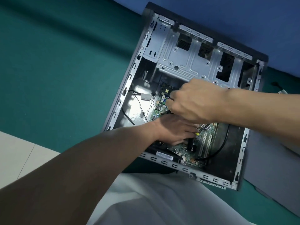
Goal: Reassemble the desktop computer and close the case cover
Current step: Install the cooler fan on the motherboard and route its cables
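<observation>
Light: dim, cool, bluish cast.
Glare: white blown-out patch on the case [162, 162] floor, left of the board [186, 153].
Shadow: left arm [73, 168] in front of the case dark; case interior right of the board near black.
Focus: slightly soft throughout; board detail smeared.
Distortion: case rails bow slightly.

One view only: wide-angle camera on head. Faces forward and steeply down, close above open computer case [178, 62] on green mat [65, 70]. Frame tilted, case lies diagonal. Left hand [175, 130] in from lower left, right hand [193, 99] from right edge.
</observation>
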Demonstrator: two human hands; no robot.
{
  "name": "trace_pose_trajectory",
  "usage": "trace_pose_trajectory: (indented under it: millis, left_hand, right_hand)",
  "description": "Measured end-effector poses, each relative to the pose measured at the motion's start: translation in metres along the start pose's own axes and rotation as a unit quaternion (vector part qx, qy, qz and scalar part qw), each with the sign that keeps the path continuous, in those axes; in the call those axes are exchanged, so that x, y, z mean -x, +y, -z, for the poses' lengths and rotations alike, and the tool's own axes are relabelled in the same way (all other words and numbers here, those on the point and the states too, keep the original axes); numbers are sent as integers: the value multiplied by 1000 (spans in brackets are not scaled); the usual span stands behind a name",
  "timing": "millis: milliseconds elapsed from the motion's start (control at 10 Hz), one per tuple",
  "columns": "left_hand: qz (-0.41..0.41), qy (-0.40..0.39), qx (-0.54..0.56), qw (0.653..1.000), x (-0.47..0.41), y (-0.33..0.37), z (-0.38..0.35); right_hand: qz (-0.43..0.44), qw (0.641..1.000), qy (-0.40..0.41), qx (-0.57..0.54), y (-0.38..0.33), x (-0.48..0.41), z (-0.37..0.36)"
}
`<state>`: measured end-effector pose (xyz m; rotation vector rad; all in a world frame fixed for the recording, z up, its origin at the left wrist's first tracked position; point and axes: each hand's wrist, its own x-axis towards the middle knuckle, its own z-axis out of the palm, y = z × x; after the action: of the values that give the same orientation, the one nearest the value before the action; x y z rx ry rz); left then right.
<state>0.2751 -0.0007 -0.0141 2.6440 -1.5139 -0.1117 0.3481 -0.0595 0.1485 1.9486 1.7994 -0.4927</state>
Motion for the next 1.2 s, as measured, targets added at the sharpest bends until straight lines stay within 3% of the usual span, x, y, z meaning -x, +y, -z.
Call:
trace_pose_trajectory:
  millis: [100,200,300,400,500,600,700,800,900,1000,1100,1200]
  left_hand:
    - [-6,5,24,1000,-1,-1,-5]
    - [-7,-12,-4,1000,-4,0,-9]
    - [-15,0,2,1000,-6,1,-7]
    - [-6,2,31,1000,-3,0,-6]
    - [12,18,31,999,-1,4,-6]
    - [-3,37,64,997,-2,3,-3]
    - [-51,13,-54,997,-5,2,-11]
    - [-24,-14,-51,998,-7,0,-12]
    - [-35,6,-3,999,-1,-1,-5]
    - [-50,-25,-78,995,1,-2,-5]
    - [-69,0,166,984,6,11,-5]
    - [-176,56,-311,932,0,-5,0]
  right_hand:
    - [-162,973,-17,-165,-8,-10,-5]
    - [-320,886,-61,-329,2,-16,-6]
    - [-242,924,-102,-278,0,-11,1]
    - [-68,997,-47,6,-7,-4,7]
    - [26,998,-18,59,-10,-5,6]
    - [-148,979,-23,-136,-14,-10,-2]
    - [-344,873,-53,-340,-1,-17,-6]
    - [-281,903,-112,-305,1,-14,-2]
    - [-123,990,-55,-49,-5,-7,4]
    - [-4,997,-33,69,-6,-6,4]
    - [-126,982,-67,-125,-13,-11,-2]
    - [-336,864,-94,-364,-7,-17,0]
